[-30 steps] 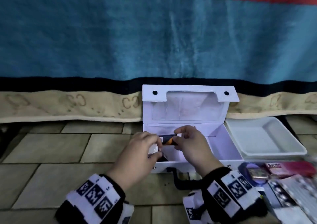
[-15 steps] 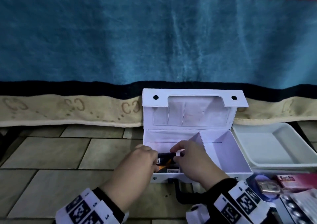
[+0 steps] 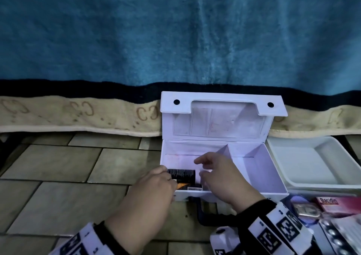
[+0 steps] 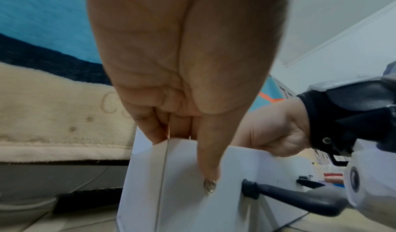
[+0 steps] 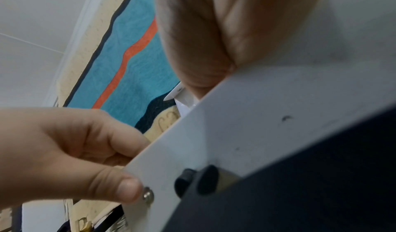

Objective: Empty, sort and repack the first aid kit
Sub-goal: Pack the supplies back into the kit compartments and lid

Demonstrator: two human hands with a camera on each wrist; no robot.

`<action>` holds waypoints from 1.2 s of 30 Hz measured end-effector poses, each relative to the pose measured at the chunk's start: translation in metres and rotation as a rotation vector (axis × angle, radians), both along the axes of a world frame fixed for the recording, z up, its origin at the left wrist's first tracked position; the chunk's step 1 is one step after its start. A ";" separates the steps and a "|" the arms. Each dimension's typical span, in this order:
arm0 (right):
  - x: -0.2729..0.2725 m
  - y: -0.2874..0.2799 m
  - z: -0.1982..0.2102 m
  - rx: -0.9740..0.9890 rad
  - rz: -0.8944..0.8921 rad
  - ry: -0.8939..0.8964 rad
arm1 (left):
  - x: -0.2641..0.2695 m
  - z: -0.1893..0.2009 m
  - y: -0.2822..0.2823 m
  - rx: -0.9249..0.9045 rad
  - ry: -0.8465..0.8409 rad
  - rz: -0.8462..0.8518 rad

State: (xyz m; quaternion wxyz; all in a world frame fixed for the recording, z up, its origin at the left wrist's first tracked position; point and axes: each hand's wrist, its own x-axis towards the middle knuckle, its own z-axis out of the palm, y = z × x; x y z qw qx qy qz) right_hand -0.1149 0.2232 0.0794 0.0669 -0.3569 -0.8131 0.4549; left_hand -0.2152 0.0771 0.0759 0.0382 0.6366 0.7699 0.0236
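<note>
White first aid kit box [image 3: 254, 168] sitting open on the tiled floor [image 3: 58, 166], its lid [image 3: 222, 106] standing upright against a blue blanket [image 3: 175, 29] hanging behind it. The box interior is showing two compartments split by a divider. A dark tube-like item [image 3: 182, 174] with small print is lying in the left compartment, against the front wall, with an orange-and-black item partly showing just beneath it.

Left hand [image 3: 154, 188] is resting at the box's front left corner, its fingers curling over the rim and touching the end of the dark item; whether they are pinching it cannot be told. In the left wrist view the thumb [image 4: 205, 151] is pressing flat on the outer front wall beside the black handle [image 4: 289, 195].

Right hand [image 3: 220, 178] is hovering over the left compartment, fingers loosely curled and slightly spread, holding nothing visible.

A white tray [image 3: 312, 162] is lying just right of the box. Near the lower right, a pink carton marked "Bacidin" [image 3: 336, 204] and blister strips [image 3: 332, 235] are lying on the floor.
</note>
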 end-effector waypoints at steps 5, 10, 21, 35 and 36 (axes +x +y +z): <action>-0.002 0.000 -0.001 0.058 0.068 -0.074 | 0.006 -0.004 0.003 0.026 -0.007 0.044; -0.003 0.000 -0.002 0.054 0.018 -0.079 | 0.015 0.001 0.010 0.014 0.002 0.103; 0.001 -0.003 0.001 0.188 0.106 -0.172 | 0.022 -0.004 0.009 0.039 0.137 0.088; 0.031 -0.007 0.029 0.359 -0.041 0.043 | 0.015 0.005 0.018 0.021 0.118 -0.002; 0.045 -0.005 0.038 0.365 -0.085 0.073 | 0.016 0.010 0.023 0.021 0.106 -0.011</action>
